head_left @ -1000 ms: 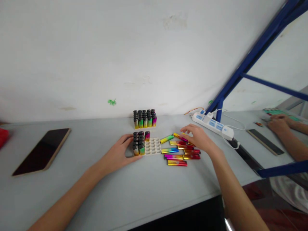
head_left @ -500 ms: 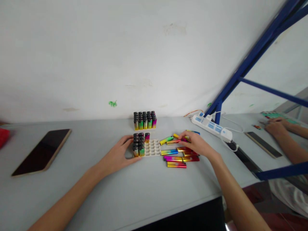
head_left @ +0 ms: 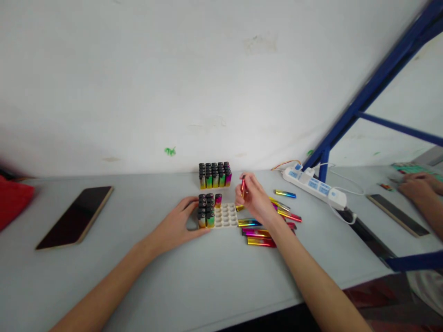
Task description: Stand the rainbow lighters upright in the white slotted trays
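Note:
A white tray [head_left: 226, 216] with round pockets lies on the table in front of me. Black-topped lighters [head_left: 206, 211] stand packed in its left columns, and one purple-red lighter [head_left: 218, 201] stands in the back row beside them. My left hand [head_left: 179, 225] grips the tray's left end, thumb at the front corner and fingers behind. Raised just right of the tray, my right hand [head_left: 255, 197] pinches a red lighter [head_left: 243, 187] held upright. Several shiny coloured lighters [head_left: 261, 242] lie loose under and around my right forearm. Behind, a second tray is filled with standing lighters [head_left: 215, 179].
A dark phone [head_left: 74, 216] lies at left near a red object [head_left: 14, 203]. On the right are a white power strip [head_left: 314, 186] with cables, a blue metal frame [head_left: 323, 161] and another dark flat device [head_left: 398, 215]. Beyond the frame, another person's hands [head_left: 417, 184] are at work.
My right hand has picked a red lighter from the loose pile, lifted it and moved left towards the tray, turning it upright. My left hand stays on the tray. The view has shifted slightly.

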A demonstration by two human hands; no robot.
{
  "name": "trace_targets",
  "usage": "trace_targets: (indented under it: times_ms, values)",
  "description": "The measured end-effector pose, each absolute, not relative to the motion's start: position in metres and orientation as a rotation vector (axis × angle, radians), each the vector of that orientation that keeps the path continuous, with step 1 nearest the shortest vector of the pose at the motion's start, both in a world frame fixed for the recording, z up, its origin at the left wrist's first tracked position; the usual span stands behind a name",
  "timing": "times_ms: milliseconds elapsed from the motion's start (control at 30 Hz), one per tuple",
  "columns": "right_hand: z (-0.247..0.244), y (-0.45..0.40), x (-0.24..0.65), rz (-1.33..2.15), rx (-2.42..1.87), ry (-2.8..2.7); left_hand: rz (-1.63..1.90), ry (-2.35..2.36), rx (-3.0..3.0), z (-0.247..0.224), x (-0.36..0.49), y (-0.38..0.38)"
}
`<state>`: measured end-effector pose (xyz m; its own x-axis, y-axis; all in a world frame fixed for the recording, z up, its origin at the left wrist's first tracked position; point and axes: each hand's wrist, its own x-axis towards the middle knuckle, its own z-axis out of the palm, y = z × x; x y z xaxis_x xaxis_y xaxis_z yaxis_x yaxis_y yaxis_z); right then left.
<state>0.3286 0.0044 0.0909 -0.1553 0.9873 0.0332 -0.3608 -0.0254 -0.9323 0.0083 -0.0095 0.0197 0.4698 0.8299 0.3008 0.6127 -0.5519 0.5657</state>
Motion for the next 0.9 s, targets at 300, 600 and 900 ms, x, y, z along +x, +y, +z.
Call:
trace_targets:
  times_ms: [300,600,900]
  values:
    - [0.065,-0.02,0.304,1.029,-1.199,-1.521,0.8,1.191,2.306,0.023,0.01,-0.01]
    - [0.06,-0.021,0.3,0.869,-1.294,-1.588,0.803,1.202,2.325,0.019,0.008,-0.009]
    - [0.063,-0.021,0.321,0.589,-1.099,-1.849,0.812,1.204,2.355,0.019,0.009,-0.009]
